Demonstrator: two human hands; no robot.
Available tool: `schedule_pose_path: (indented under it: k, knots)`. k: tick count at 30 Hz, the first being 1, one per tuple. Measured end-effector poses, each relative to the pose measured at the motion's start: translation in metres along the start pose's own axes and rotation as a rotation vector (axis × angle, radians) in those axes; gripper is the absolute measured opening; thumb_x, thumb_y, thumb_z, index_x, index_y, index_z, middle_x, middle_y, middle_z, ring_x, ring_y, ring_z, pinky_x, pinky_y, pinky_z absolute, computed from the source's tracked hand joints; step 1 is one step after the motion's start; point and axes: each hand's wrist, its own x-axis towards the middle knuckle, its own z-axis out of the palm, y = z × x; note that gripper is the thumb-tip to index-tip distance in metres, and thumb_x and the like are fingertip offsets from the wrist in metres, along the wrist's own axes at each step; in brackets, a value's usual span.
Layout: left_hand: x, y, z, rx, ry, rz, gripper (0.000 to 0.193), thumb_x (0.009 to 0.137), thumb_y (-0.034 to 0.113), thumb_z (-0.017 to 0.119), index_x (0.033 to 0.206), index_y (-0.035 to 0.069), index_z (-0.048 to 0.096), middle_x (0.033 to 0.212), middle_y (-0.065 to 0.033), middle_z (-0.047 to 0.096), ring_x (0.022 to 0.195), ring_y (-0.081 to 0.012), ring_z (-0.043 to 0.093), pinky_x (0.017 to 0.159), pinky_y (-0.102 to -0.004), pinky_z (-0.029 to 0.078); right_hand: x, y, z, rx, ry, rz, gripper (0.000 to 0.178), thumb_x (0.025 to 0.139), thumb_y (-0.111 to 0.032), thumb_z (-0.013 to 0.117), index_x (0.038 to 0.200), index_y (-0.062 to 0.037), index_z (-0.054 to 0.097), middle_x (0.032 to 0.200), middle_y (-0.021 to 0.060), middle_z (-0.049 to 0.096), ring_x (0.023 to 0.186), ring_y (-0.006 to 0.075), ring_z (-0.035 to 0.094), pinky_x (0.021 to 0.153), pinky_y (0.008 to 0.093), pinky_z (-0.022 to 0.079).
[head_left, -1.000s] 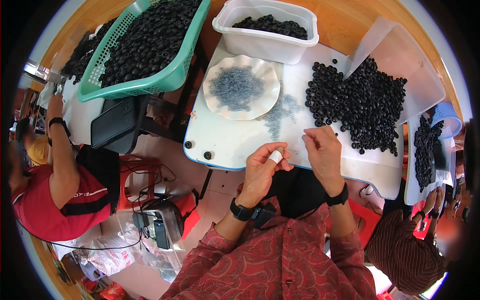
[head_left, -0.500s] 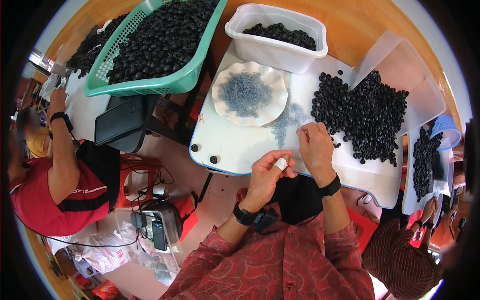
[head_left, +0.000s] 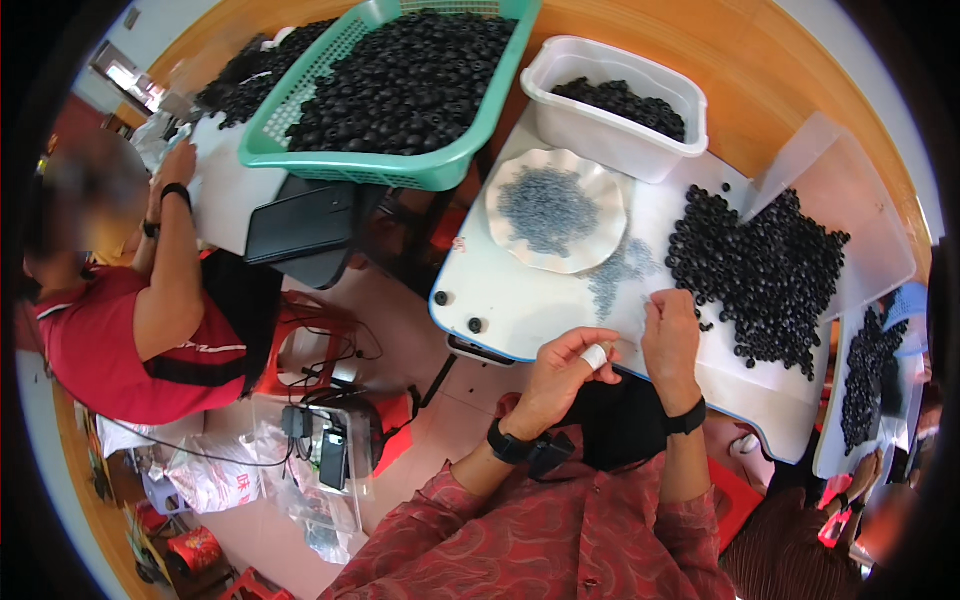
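My left hand (head_left: 572, 378) is at the table's near edge, thumb and fingers drawn together, white tape around the thumb. Whatever it pinches is too small to make out. Just to its right, my right hand (head_left: 672, 340) is raised with fingers curled closed, their tips hiding any small thing in them. Beyond the hands, small clear grey pieces (head_left: 622, 272) are spilled on the white tabletop (head_left: 510, 305). More of them fill the middle of a cream plate with a wavy rim (head_left: 608, 228). A heap of black ring-shaped parts (head_left: 765, 275) spreads right of my right hand.
A translucent bin (head_left: 850, 215) lies tipped behind the heap. Behind the plate is a white tub (head_left: 610, 135) of black parts; left of it, a green basket (head_left: 410, 172) of them. Two black parts (head_left: 475, 325) lie by the left edge. A person in red (head_left: 150, 330) sits at left.
The whole view has shifted, so the table appears farther right and lower. My right hand has drawn back slightly toward me from the spilled grey pieces. My left hand keeps its pinched shape.
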Motion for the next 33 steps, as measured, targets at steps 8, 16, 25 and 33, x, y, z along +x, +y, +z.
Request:
schedule_pose_path:
  k: [8,16,25,33]
  knots:
    - [-0.020,0.107,-0.006,-0.040,0.227,0.679,0.043,0.091,0.006,0.045,0.133,-0.003,0.046,0.101,-0.0122,0.064,0.078,-0.0157,0.061,0.077,-0.0352,0.054,-0.002,-0.005,-0.010,0.139,0.065,-0.062,0.010,0.080,0.005,0.060,0.089,0.0005,0.057,0.083,0.0174,0.056,0.072,0.0329,0.059,0.063,0.0401,0.047]
    - [-0.013,0.057,-0.002,-0.009,0.201,0.309,0.031,0.091,-0.002,0.046,0.120,-0.004,0.057,0.097,-0.0114,0.062,0.073,-0.0128,0.059,0.078,-0.0360,0.055,-0.013,0.004,-0.010,0.182,0.088,-0.058,0.009,0.085,0.004,0.055,0.091,0.0020,0.061,0.081,0.0157,0.057,0.065,0.0273,0.059,0.058,0.0360,0.046]
    - [0.008,0.003,0.018,0.297,0.119,0.133,0.022,0.094,0.001,0.053,0.114,-0.002,0.062,0.098,-0.0081,0.064,0.076,-0.0110,0.063,0.075,-0.0257,0.055,-0.026,0.001,-0.023,0.604,-0.082,0.335,0.012,0.092,-0.006,0.055,0.096,0.0038,0.061,0.078,0.0088,0.062,0.059,0.0125,0.059,0.053,0.0255,0.048]
    - [0.021,-0.020,0.026,0.498,0.079,0.271,0.023,0.091,-0.003,0.057,0.113,-0.002,0.062,0.098,-0.0057,0.064,0.085,-0.0106,0.063,0.078,-0.0241,0.053,-0.039,0.003,-0.019,0.847,-0.128,0.443,0.014,0.095,-0.010,0.054,0.098,0.0020,0.061,0.077,0.0041,0.062,0.061,0.0071,0.058,0.054,0.0201,0.047]
